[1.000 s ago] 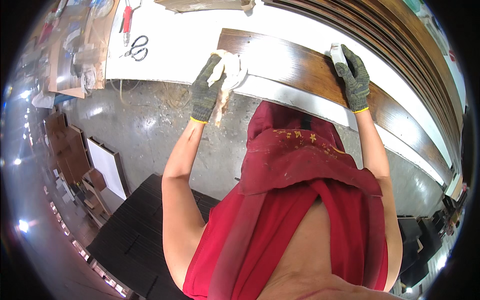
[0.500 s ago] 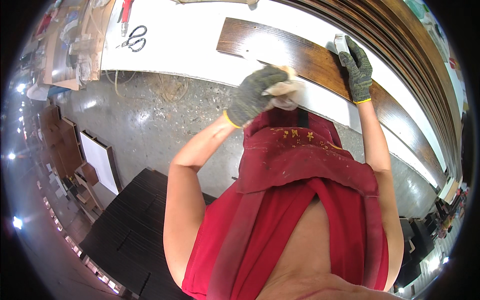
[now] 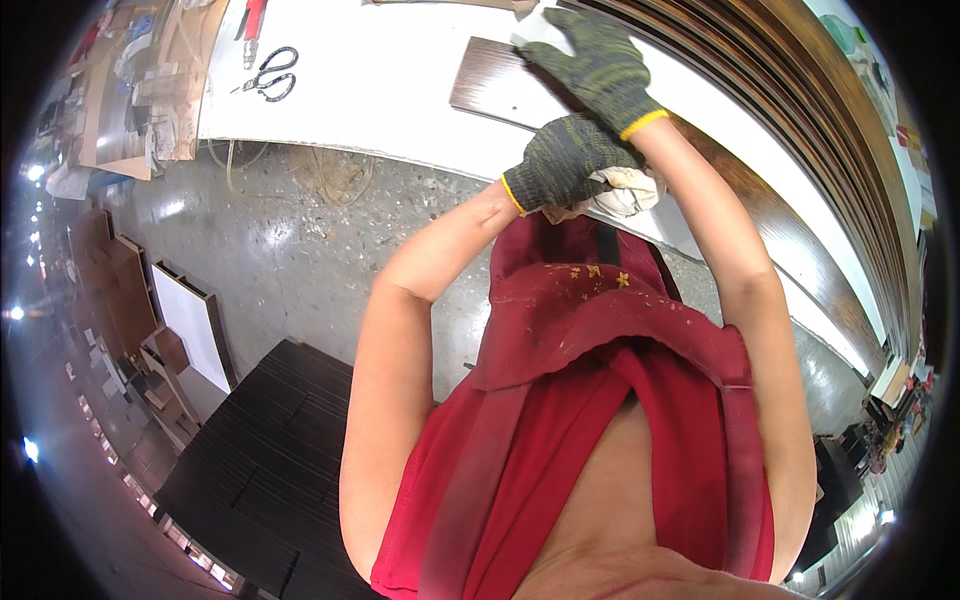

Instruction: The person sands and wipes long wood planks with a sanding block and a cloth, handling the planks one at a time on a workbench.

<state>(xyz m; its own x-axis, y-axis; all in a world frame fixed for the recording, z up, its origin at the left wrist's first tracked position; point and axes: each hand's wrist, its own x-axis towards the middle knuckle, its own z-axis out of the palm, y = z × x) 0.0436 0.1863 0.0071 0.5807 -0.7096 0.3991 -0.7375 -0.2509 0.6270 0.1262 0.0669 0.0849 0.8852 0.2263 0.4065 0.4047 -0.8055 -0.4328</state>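
A long dark-brown wooden plank lies on the white work table, running from the middle toward the right. My left hand, in a dark green-grey knit glove, is closed on a crumpled whitish rag at the plank's near edge. Crossing just beyond it, my right hand, gloved alike, reaches over the plank's left part. Its fingers are spread and nothing shows in them; the palm is hidden. My right forearm covers part of the plank.
Black-handled scissors and a red-handled tool lie on the white table at the left. Several brown boards are stacked along the far right. A dark stack of panels stands on the floor behind my left arm.
My right hand has swept left across the plank, and the white block it held no longer shows. My left hand with the rag has shifted right.
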